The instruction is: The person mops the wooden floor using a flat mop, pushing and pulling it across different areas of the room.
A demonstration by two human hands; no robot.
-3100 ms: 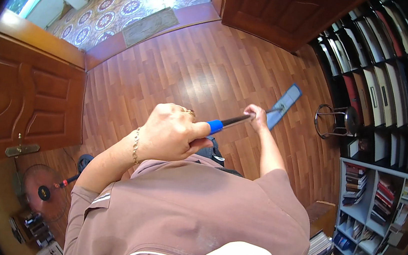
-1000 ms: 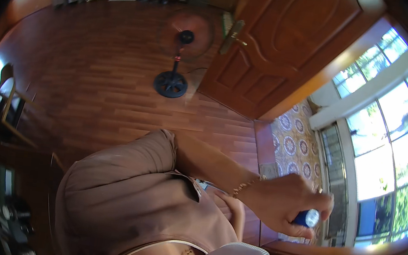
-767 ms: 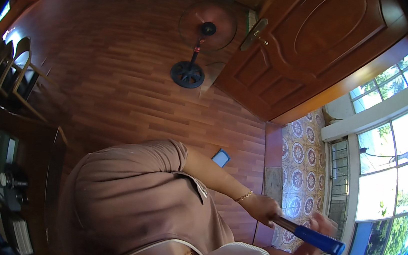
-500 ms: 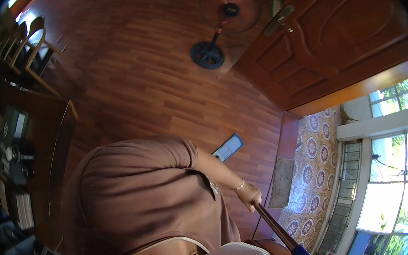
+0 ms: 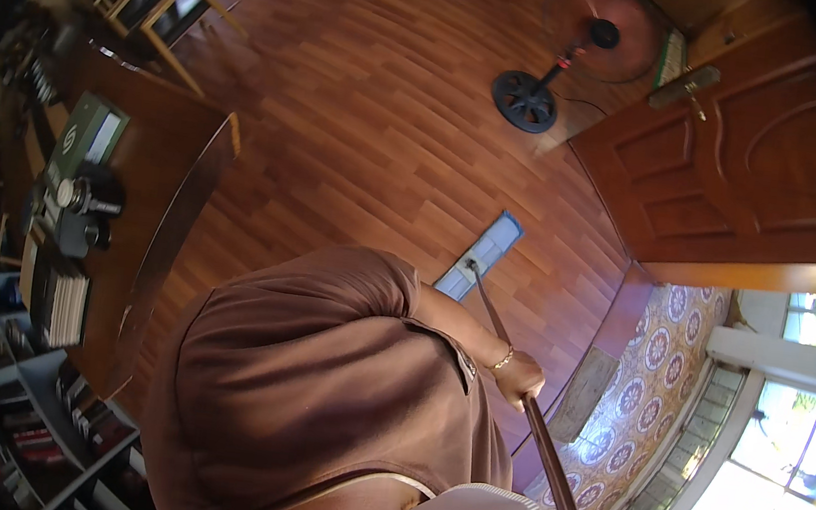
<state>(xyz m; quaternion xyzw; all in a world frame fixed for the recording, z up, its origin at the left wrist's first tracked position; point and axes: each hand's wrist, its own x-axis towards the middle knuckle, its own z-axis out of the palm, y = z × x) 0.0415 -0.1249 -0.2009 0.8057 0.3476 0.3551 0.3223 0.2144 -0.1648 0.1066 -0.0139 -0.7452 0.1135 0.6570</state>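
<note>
Since the earlier frame, the mop (image 5: 479,255) is swung further out, its head flat on the wooden floor (image 5: 363,119). One hand (image 5: 519,379), side undeterminable, is clenched around the handle; the other is unseen.

The mop (image 5: 514,388) handle's blue grip runs out past the lower edge, so the hand on that end is out of sight. The mop's flat head is partly hidden behind the person's shoulder. Things on the desk (image 5: 164,187) are too dark to make out.
</note>
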